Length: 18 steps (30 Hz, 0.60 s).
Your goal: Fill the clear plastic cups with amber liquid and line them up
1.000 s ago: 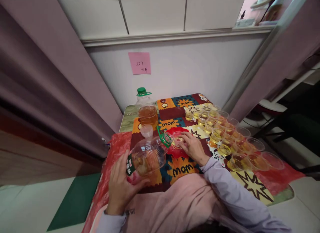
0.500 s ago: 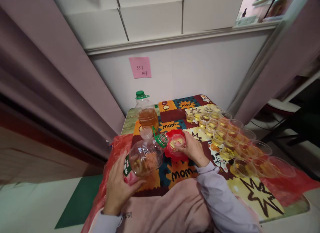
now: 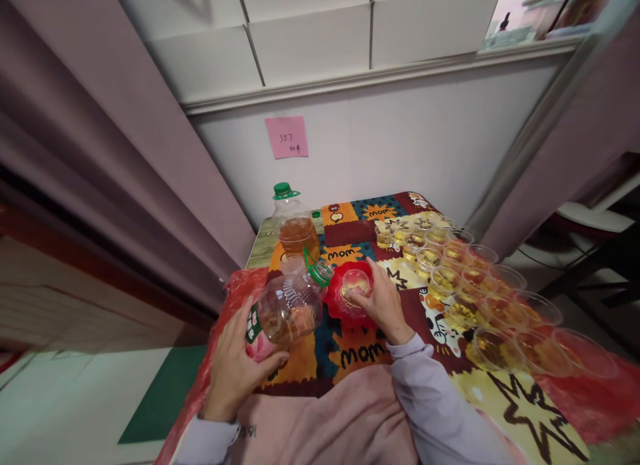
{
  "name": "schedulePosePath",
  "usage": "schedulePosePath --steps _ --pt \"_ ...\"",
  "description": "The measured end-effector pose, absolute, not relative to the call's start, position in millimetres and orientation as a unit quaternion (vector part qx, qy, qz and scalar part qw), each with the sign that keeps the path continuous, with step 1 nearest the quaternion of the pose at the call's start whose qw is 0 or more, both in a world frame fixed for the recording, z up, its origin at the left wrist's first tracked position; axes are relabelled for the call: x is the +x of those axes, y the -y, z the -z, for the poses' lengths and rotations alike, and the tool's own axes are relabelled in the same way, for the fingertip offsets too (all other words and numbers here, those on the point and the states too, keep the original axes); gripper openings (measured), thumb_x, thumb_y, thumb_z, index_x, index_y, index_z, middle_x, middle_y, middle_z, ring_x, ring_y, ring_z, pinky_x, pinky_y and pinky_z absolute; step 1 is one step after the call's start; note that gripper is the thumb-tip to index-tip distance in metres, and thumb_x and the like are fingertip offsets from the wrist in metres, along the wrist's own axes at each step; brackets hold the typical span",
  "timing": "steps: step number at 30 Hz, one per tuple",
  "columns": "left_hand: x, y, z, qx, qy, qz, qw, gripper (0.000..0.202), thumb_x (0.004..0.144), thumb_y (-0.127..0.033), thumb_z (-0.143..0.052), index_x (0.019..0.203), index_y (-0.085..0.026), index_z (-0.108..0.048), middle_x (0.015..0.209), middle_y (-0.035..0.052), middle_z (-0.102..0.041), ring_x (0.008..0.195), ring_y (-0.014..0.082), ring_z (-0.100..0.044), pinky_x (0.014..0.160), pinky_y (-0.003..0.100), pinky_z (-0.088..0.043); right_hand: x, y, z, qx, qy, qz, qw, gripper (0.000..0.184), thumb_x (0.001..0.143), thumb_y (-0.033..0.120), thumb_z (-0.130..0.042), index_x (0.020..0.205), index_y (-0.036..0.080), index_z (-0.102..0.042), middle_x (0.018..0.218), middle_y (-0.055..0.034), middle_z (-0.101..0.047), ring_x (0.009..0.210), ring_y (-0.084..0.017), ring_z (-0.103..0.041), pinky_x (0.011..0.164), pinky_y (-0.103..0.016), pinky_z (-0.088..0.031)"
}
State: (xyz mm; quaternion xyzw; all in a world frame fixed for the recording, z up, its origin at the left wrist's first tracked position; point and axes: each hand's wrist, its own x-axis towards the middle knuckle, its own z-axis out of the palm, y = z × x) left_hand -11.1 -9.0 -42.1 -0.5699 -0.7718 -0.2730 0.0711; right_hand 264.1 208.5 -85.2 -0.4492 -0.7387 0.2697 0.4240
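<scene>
The small cup (image 3: 355,280) sits over the red dish (image 3: 335,308), its side pinched by the part-closed right hand (image 3: 387,303). The tilted bottle (image 3: 294,310), at eight o'clock, cradled by the wide-spread left hand (image 3: 233,360), has drawn slightly back; pouring seems paused.

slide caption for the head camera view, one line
Left hand holds a tilted clear bottle while the right hand grips a small cup, with rows of part-filled cups to the right.

Dim light, stretched soft edges
</scene>
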Motion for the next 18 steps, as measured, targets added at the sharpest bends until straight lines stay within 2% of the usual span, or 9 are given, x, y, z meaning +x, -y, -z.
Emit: schedulePosePath --steps 3,5,8,10,14,18 --pt "-7.3 5.2 39.8 -0.562 0.778 0.271 0.067 0.116 0.068 -0.059 -0.090 0.168 -0.026 -0.041 0.163 0.0170 -0.058 0.147 0.0442 -0.058 0.119 0.059 -0.051 264.1 -201.6 76.1 -0.392 0.666 -0.361 0.521 0.078 0.085 0.057 -0.083 0.149 0.019 -0.061 0.146 -0.0215 -0.068 0.136 -0.038 -0.066 0.119 -0.058 -0.052" --pt "-4.1 4.4 38.1 -0.562 0.779 0.269 0.068 0.118 0.066 -0.060 -0.091 0.167 -0.026 -0.042 0.163 0.0173 -0.058 0.146 0.0444 -0.059 0.119 0.060 -0.050 257.1 -191.0 72.9 -0.339 0.608 -0.481 0.533 0.074 0.086 0.062 -0.082 0.145 0.022 -0.063 0.141 -0.0191 -0.071 0.130 -0.035 -0.070 0.113 -0.055 -0.057" --pt "0.8 5.0 36.8 -0.568 0.775 0.267 0.073 0.120 0.066 -0.060 -0.092 0.169 -0.025 -0.040 0.163 0.0180 -0.058 0.146 0.0441 -0.059 0.118 0.059 -0.050 239.7 -169.6 73.2 -0.263 0.530 -0.644 0.484 0.079 0.079 0.064 -0.088 0.144 0.025 -0.064 0.144 -0.0165 -0.070 0.134 -0.036 -0.068 0.111 -0.054 -0.059" --pt "4.8 4.9 37.4 -0.573 0.771 0.264 0.081 0.123 0.067 -0.060 -0.092 0.170 -0.023 -0.037 0.164 0.0196 -0.057 0.146 0.0446 -0.059 0.118 0.059 -0.050 229.1 -156.1 74.2 -0.239 0.498 -0.706 0.444 0.084 0.075 0.062 -0.092 0.146 0.028 -0.063 0.151 -0.0148 -0.066 0.140 -0.037 -0.064 0.112 -0.054 -0.058" --pt "16.4 0.5 38.2 -0.593 0.760 0.250 0.089 0.127 0.067 -0.064 -0.092 0.171 -0.019 -0.035 0.165 0.0227 -0.054 0.147 0.0462 -0.056 0.120 0.061 -0.046 219.5 -139.5 71.5 -0.220 0.468 -0.759 0.396 0.081 0.074 0.058 -0.094 0.144 0.029 -0.064 0.156 -0.0119 -0.063 0.140 -0.035 -0.065 0.114 -0.053 -0.057" --pt "24.1 1.7 28.6 -0.606 0.750 0.259 0.059 0.124 0.068 -0.068 -0.091 0.169 -0.018 -0.040 0.167 0.0233 -0.053 0.152 0.0457 -0.051 0.126 0.065 -0.037 220.4 -135.3 66.5 -0.225 0.437 -0.779 0.390 0.075 0.080 0.057 -0.088 0.144 0.030 -0.062 0.161 -0.0108 -0.058 0.134 -0.032 -0.067 0.095 -0.045 -0.067"
